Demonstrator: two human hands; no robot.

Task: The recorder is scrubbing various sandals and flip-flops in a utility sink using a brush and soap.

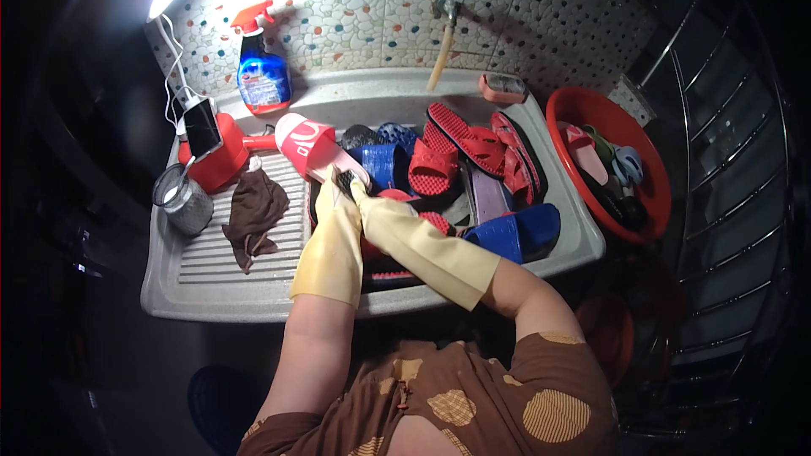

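Note:
Cream rubber gloves cover both hands. My left hand (326,189) grips the heel end of a pink slide slipper (306,140), which has a red strap with white marks. Beside it, my right hand (361,195) is at the same heel, against a small dark mesh-like scrubber (345,181); its fingers are partly hidden. Beneath and to the right, the sink basin is heaped with slippers: a blue slide (381,164), a red studded slide (433,168), a red-and-black slipper (469,142) and a blue slide (521,231) at the front right.
The grey sink (222,294) has a ribbed drainboard with a brown cloth (255,212), a glass jar (190,210) and a red dipper (225,168) bearing a phone (203,128). Behind stand a spray bottle (263,79) and a hosed tap (450,9). At right is a red basin (662,196) of slippers.

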